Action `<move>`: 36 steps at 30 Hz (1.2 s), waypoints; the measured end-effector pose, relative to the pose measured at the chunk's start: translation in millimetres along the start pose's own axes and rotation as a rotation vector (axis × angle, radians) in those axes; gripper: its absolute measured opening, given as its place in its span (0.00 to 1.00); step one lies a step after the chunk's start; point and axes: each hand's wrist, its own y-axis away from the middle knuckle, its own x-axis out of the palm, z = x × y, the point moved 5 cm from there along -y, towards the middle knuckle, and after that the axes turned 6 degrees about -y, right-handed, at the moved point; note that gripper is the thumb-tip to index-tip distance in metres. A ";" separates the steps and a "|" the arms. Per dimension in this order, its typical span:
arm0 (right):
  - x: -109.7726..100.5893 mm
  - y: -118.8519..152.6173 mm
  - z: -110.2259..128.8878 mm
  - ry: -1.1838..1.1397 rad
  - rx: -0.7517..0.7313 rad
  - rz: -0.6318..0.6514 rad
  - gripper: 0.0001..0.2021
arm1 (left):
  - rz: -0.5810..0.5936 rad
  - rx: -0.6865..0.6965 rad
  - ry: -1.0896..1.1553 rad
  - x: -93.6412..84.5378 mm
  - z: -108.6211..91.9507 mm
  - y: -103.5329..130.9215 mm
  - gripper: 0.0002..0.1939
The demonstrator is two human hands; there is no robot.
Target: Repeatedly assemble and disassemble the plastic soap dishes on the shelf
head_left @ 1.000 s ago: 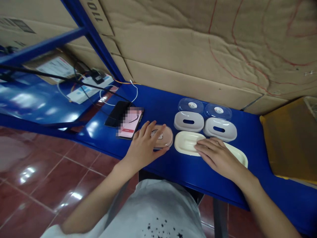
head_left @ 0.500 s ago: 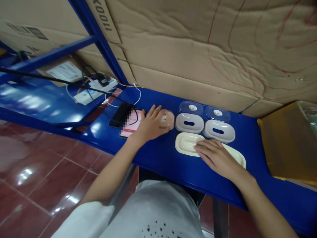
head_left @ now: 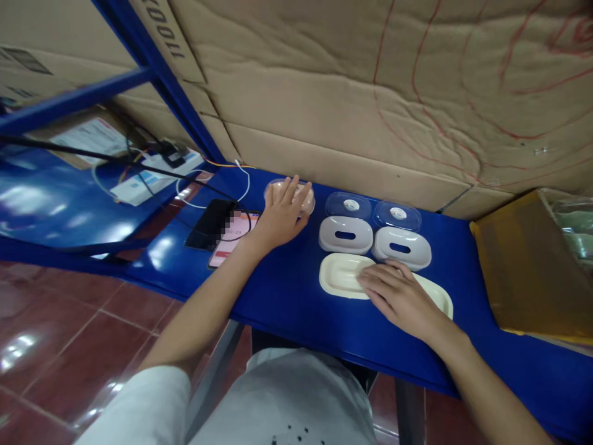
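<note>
My left hand [head_left: 282,216], its fingers spread, lies over a pinkish oval piece with a clear rim [head_left: 303,196] near the cardboard wall. My right hand [head_left: 393,290] rests over the inner ends of two cream oval trays, the left one [head_left: 340,275] and the right one [head_left: 438,295]; its fingers are loosely apart. Behind the trays sit two white oval pieces with dark slots [head_left: 345,246] [head_left: 417,250]. Farther back lie two clear lids with round stickers, the left lid [head_left: 336,204] and the right lid [head_left: 414,217].
A phone with a pink screen [head_left: 225,246] and a black object [head_left: 204,232] lie left of my left forearm. A power strip [head_left: 139,185] with cables stands on the left shelf. An open cardboard box [head_left: 514,266] stands at the right of the blue table [head_left: 287,303].
My left hand and the pinkish piece have moved back toward the cardboard wall, away from the phone. My right hand stays over the cream trays. The view has shifted slightly.
</note>
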 end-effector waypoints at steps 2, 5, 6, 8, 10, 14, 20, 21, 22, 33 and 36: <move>-6.8 -2.1 -5.5 0.056 0.021 -0.091 0.14 | -0.106 0.143 0.065 -7.3 -19.8 19.6 0.31; -11.9 -11.1 -15.9 0.158 0.060 -0.132 0.15 | -0.120 0.400 0.127 -9.5 -53.0 50.1 0.21; -11.6 -16.0 -18.8 0.184 0.065 -0.121 0.15 | -0.104 0.487 0.141 -7.9 -63.1 58.5 0.22; -8.8 -27.6 -23.5 0.211 0.067 -0.085 0.16 | -0.065 0.579 0.149 -2.0 -76.5 68.9 0.28; -4.8 -39.7 -26.1 0.208 0.057 -0.052 0.16 | -0.018 0.594 0.155 5.5 -82.5 72.0 0.35; 1.3 -54.4 -29.4 0.167 0.045 -0.036 0.15 | 0.093 0.543 0.157 17.3 -82.2 72.1 0.44; 4.4 -48.8 -32.9 0.130 0.105 -0.078 0.15 | 0.151 0.537 0.199 13.9 -69.3 72.1 0.43; 3.2 -47.4 -32.9 0.120 0.119 -0.098 0.15 | 0.163 0.536 0.202 13.5 -65.9 70.5 0.44; 1.5 -46.3 -32.8 0.105 0.132 -0.125 0.15 | 0.176 0.530 0.206 13.6 -62.2 68.5 0.45; -6.6 -42.1 -21.2 -0.098 0.161 -0.288 0.14 | 0.138 0.311 0.483 23.7 -31.1 47.0 0.50; -1.0 -43.1 -14.1 -0.094 0.117 -0.248 0.14 | 0.120 0.311 0.538 25.3 -28.8 45.7 0.52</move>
